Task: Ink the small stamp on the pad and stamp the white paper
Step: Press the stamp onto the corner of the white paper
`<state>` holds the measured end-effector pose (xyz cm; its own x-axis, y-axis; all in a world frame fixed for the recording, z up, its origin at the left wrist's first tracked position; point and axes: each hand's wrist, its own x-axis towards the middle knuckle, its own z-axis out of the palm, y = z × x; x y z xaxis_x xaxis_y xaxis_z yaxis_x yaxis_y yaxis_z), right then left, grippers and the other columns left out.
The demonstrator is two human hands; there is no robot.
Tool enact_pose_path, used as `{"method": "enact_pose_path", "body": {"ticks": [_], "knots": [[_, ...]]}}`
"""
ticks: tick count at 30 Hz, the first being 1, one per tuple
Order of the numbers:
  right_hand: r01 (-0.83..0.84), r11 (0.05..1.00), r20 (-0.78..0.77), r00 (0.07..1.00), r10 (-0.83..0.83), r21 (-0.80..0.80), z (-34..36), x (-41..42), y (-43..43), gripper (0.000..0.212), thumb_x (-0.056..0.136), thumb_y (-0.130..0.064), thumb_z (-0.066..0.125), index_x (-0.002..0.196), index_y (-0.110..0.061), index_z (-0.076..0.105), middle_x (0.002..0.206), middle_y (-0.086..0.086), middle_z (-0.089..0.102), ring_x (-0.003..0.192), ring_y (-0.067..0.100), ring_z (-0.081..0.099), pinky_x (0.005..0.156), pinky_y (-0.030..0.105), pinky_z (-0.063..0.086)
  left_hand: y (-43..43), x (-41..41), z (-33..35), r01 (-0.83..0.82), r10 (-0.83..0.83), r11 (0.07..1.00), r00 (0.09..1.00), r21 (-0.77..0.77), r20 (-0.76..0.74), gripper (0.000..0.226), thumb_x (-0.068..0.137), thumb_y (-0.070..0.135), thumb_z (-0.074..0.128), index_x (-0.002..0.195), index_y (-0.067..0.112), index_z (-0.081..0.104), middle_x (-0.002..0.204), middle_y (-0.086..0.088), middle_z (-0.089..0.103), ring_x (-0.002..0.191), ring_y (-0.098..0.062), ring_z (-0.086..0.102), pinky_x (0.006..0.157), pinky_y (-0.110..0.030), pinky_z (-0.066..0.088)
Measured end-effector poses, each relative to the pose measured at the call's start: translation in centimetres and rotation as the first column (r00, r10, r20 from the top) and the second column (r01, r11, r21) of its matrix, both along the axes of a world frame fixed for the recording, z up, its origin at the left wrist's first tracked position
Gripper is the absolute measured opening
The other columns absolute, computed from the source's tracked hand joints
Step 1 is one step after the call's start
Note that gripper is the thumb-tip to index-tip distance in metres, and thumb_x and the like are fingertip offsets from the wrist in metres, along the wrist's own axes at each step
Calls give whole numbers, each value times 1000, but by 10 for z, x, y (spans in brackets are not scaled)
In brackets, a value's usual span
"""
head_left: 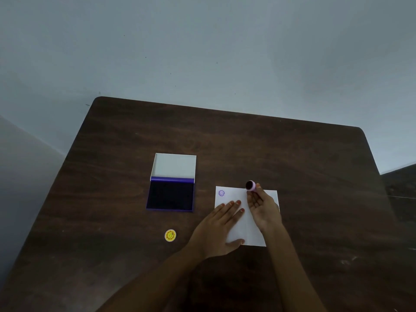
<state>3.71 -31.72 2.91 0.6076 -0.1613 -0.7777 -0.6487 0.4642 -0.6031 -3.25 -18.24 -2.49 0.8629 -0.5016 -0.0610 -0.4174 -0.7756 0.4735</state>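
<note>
The white paper lies on the dark wooden table, right of centre. A purple smiley print marks its far left corner. My left hand rests flat on the paper's near left part, fingers spread. My right hand holds the small pink stamp above the paper's far edge, its dark inked face tilted up toward me. The open ink pad, purple with a dark pad and a raised white lid, sits to the left of the paper.
A round yellow smiley cap or sticker lies on the table in front of the ink pad. A pale wall rises behind the table's far edge. A dark piece of furniture shows at the right.
</note>
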Motion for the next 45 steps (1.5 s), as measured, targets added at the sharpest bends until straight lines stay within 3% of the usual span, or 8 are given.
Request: {"method": "enact_pose_path", "body": {"ticks": [4, 7, 13, 21, 25, 30, 39, 45], "knots": [[-33, 998, -9, 999, 33, -48, -3, 1, 3, 12, 82, -23, 62, 78, -12, 62, 84, 5, 65, 81, 15, 62, 84, 31, 46, 0, 0, -1, 0, 0, 1000, 1000, -3, 8, 76, 86, 56, 43, 143, 18, 11, 153, -3, 10, 138, -15, 1, 109, -43, -8], [-78, 989, -47, 996, 72, -126, -6, 2, 4, 15, 79, -29, 65, 78, -14, 62, 82, 4, 64, 79, 16, 59, 84, 31, 45, 0, 0, -3, 1, -1, 1000, 1000, -7, -23, 77, 86, 57, 41, 144, 22, 4, 152, 3, -2, 136, -10, -11, 107, -35, -17], [-53, 994, -54, 997, 49, -94, -4, 2, 3, 19, 77, -30, 68, 84, -12, 65, 80, 4, 65, 70, 13, 58, 62, 24, 44, 1, -1, -5, 8, -8, 1000, 1000, -27, -30, 77, 86, 56, 41, 143, 22, 2, 149, 5, -6, 137, -11, -10, 107, -34, -17], [-17, 992, -2, 1000, 17, -121, 22, -18, 4, 14, 74, -27, 70, 78, -15, 64, 86, 3, 66, 80, 15, 58, 69, 26, 43, 4, -6, 4, -30, 29, 999, 999, -43, -16, 74, 90, 55, 35, 140, 22, -7, 149, 5, -12, 137, -11, -17, 112, -34, -11], [-2, 986, 40, 999, 9, -164, 39, -28, 2, 18, 72, -27, 73, 82, -14, 65, 88, 4, 64, 84, 15, 57, 65, 24, 43, 18, -17, 23, -94, 113, 983, 987, -159, 115, 56, 91, 37, 47, 139, 15, 28, 149, -5, 23, 137, -18, 12, 109, -45, 4], [-39, 988, 108, 993, 55, -147, 52, -48, 13, 29, 71, -25, 73, 95, -10, 67, 85, 1, 64, 80, 12, 56, 67, 23, 43, 64, -32, 38, -321, 350, 912, 933, -257, 76, 40, 90, 25, 53, 129, 17, 45, 137, -6, 47, 126, -15, 41, 105, -23, 24], [-74, 991, 107, 991, 86, -112, 47, -95, 62, 30, 77, -23, 69, 102, -8, 65, 102, 7, 64, 83, 16, 58, 67, 24, 45, 132, -65, 30, -317, 309, 948, 940, -39, -146, 64, 81, 41, 61, 136, 25, 31, 142, -1, 35, 125, -12, 35, 103, -28, 29], [-59, 995, 69, 995, 65, -83, 40, -113, 89, 6, 78, -17, 69, 83, -13, 67, 92, 5, 66, 88, 19, 61, 82, 31, 48, 133, -64, 34, -244, 247, 969, 961, 36, -128, 47, 88, 31, 54, 132, 22, 40, 138, -5, 37, 121, -17, 38, 99, -29, 34]]}}
